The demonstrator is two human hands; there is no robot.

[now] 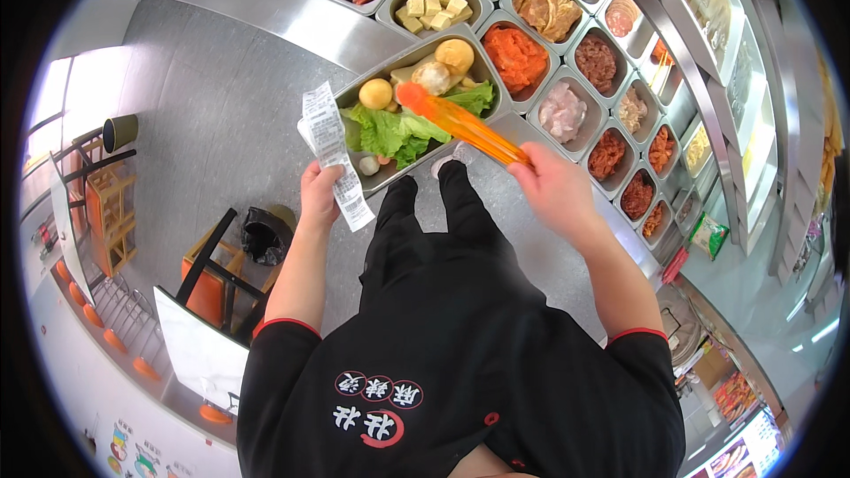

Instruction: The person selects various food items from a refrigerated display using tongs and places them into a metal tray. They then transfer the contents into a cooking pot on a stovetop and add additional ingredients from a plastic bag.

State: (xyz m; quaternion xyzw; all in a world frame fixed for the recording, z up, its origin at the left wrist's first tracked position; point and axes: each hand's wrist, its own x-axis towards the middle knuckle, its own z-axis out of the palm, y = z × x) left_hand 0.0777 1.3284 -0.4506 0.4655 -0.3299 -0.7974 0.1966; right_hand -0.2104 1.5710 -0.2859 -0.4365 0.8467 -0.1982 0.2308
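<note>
My left hand (320, 193) is closed on printed paper receipts (332, 146) at the near left corner of a metal food tray (391, 181); whether it also grips the tray is hidden. Lettuce (387, 134) lies in the tray with round yellow balls (375, 94), a whitish ball (432, 78) and other pieces partly covered. From the right, my right hand (560, 188) grips orange tongs (469, 124). Their blurred tips reach over the tray beside the whitish ball. I cannot tell whether anything is between the tips.
Metal pans fill the counter ahead and to the right, among them tofu cubes (433, 5), orange-red strips (513, 55) and pale meat (561, 111). A steel ledge (257, 9) edges the counter. Chairs, a lined bin (266, 235) and a white table (197, 347) stand at left.
</note>
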